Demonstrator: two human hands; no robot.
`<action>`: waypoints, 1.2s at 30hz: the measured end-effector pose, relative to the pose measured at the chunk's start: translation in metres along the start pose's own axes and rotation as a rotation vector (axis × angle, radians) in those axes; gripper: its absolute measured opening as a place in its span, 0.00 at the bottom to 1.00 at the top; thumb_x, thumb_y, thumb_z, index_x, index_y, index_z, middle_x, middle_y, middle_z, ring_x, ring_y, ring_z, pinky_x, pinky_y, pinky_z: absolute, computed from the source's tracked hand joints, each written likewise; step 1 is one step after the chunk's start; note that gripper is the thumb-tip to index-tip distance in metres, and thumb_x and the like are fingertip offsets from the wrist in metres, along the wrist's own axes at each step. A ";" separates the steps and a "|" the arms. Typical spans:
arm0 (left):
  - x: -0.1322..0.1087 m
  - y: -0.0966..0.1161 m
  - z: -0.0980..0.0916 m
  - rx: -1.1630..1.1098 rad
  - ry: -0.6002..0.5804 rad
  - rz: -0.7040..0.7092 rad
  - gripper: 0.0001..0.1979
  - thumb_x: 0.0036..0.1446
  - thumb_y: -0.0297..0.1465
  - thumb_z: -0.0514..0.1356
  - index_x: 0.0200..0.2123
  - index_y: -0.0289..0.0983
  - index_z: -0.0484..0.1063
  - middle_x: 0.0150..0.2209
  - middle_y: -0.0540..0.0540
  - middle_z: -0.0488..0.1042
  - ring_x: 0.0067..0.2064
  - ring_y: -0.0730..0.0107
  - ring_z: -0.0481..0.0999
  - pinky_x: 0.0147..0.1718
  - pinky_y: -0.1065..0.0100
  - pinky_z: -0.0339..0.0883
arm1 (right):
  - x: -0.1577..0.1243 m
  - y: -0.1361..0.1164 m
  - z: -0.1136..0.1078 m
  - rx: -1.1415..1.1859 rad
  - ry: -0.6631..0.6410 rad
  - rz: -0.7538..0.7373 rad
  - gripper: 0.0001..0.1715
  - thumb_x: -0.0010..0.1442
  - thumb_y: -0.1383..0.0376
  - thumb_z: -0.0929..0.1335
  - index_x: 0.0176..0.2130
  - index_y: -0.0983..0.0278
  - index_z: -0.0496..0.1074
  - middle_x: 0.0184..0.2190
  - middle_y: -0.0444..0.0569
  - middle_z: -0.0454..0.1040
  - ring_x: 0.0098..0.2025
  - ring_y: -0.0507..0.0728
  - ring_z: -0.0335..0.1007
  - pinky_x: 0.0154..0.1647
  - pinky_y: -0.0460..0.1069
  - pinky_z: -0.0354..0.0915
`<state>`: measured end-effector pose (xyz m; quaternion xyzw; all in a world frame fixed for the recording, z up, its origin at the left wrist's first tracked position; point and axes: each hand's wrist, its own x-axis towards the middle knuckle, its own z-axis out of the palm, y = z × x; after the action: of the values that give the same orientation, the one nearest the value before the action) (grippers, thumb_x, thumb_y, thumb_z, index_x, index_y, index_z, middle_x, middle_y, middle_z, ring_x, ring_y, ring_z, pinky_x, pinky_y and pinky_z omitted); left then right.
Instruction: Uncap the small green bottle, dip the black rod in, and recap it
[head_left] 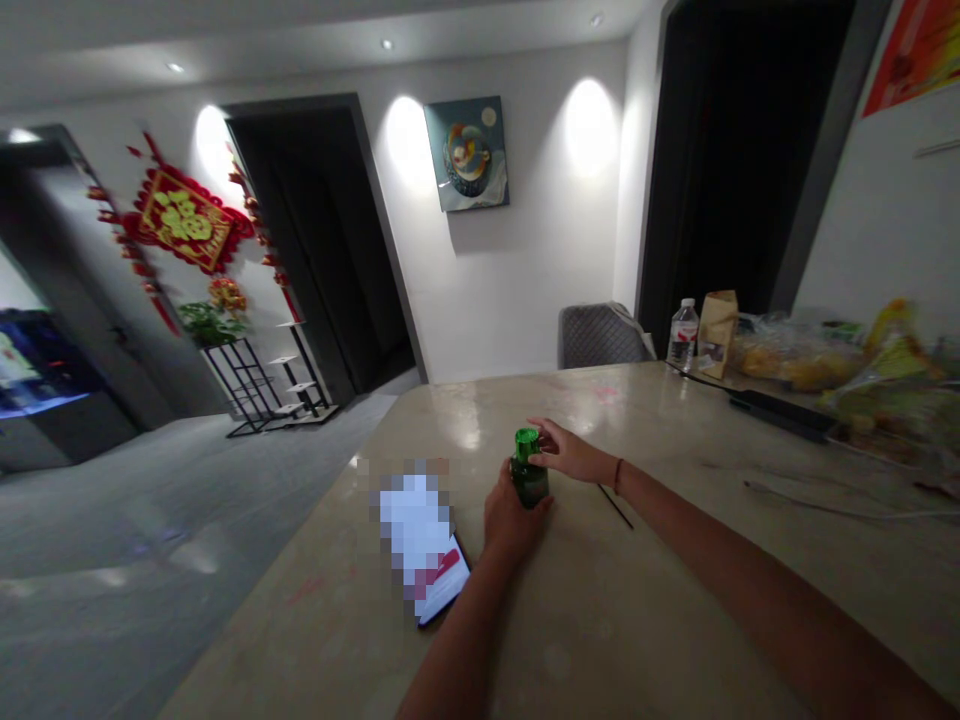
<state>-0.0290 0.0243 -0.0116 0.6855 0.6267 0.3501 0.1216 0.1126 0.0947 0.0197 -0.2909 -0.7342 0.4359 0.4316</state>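
Observation:
A small dark bottle (531, 484) with a bright green cap (527, 441) stands upright on the stone-topped table (600, 620). My left hand (513, 515) is wrapped round the lower part of the bottle. At the cap, my right hand (562, 450) has its thumb and fingers on either side, gripping it. The cap sits on the bottle's neck; whether it is loose cannot be seen. A thin dark stick (616, 507) lies just below my right wrist. Left of my left forearm is a lit phone (442, 590), its screen mostly blurred out.
Along the table's right side are a clear water bottle (682, 335), a paper bag (718, 333), plastic-wrapped food (799, 352) and a black power strip (784, 413). A white cable (847, 512) runs nearer me. Behind the far edge stands a grey chair (604, 335).

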 end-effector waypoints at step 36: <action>-0.001 0.000 0.004 0.080 -0.037 0.043 0.32 0.45 0.38 0.58 0.53 0.36 0.52 0.47 0.42 0.67 0.49 0.64 0.66 0.46 0.68 0.57 | -0.009 0.000 0.008 -0.204 0.063 0.072 0.25 0.40 0.61 0.71 0.39 0.66 0.65 0.40 0.52 0.71 0.43 0.57 0.67 0.45 0.54 0.61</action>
<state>-0.0265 0.0244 -0.0146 0.7095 0.6230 0.3145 0.0982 0.1097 0.0849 0.0143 -0.3730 -0.7499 0.3647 0.4068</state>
